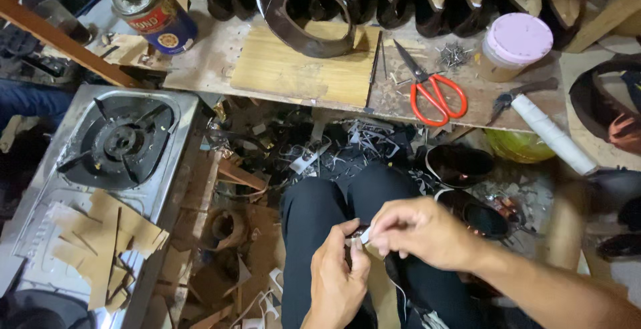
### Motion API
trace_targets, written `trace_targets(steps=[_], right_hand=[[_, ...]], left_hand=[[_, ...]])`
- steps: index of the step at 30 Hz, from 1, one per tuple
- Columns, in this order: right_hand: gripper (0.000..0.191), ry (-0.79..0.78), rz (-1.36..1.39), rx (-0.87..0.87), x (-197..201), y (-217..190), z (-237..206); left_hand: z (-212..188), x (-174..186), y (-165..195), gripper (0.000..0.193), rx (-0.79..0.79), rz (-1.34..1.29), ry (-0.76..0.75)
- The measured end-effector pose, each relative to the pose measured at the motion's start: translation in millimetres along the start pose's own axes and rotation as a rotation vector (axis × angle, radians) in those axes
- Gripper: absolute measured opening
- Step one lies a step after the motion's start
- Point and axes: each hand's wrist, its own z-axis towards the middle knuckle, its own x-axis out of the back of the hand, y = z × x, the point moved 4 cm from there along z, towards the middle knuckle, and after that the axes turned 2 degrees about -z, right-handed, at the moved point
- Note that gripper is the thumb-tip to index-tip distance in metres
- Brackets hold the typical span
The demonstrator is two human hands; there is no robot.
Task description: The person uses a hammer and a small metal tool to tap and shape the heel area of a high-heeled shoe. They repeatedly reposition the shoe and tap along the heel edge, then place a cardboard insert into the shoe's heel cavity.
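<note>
My left hand (pixel 337 275) and my right hand (pixel 417 230) meet over my lap, above black trousers (pixel 314 212). Both pinch a small dark piece with a pale strip (pixel 361 233) between fingertips and thumbs. Most of the piece is hidden by my fingers. A tan sheet (pixel 384 295) lies on my lap under the hands. A dark shoe (pixel 477 212) rests just right of my right hand.
A wooden bench (pixel 214 55) holds red-handled scissors (pixel 431 92), a dark shoe upper (pixel 310 9), a tin can (pixel 152 12), a pink-lidded jar (pixel 515 45), nails (pixel 454 54) and a white roll (pixel 553 135). A gas stove (pixel 120 142) with cardboard pieces (pixel 100 242) stands left. Scraps litter the floor.
</note>
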Motion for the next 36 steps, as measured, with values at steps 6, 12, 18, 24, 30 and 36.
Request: trace_targets(steps=[6,12,18,24,30,36], right_hand=[[0.013,0.101,-0.107,-0.009,-8,-6,-3],[0.013,0.053,-0.116,-0.043,1,-6,11],[0.012,0.053,-0.16,-0.043,5,-14,18],[0.012,0.03,-0.069,-0.123,11,-7,21],[0.017,-0.002,0.047,-0.208,13,-9,20],[0.019,0.008,0.003,-0.237,15,2,25]], left_hand=[[2,-3,9,0.031,-0.089,0.005,0.005],[11,-6,15,0.031,-0.084,-0.029,0.005],[16,-6,18,0.026,-0.189,-0.021,0.063],[16,-5,20,0.013,-0.28,-0.145,0.016],[17,2,20,0.01,-0.308,-0.148,-0.125],[22,2,18,0.011,-0.265,-0.127,-0.155]])
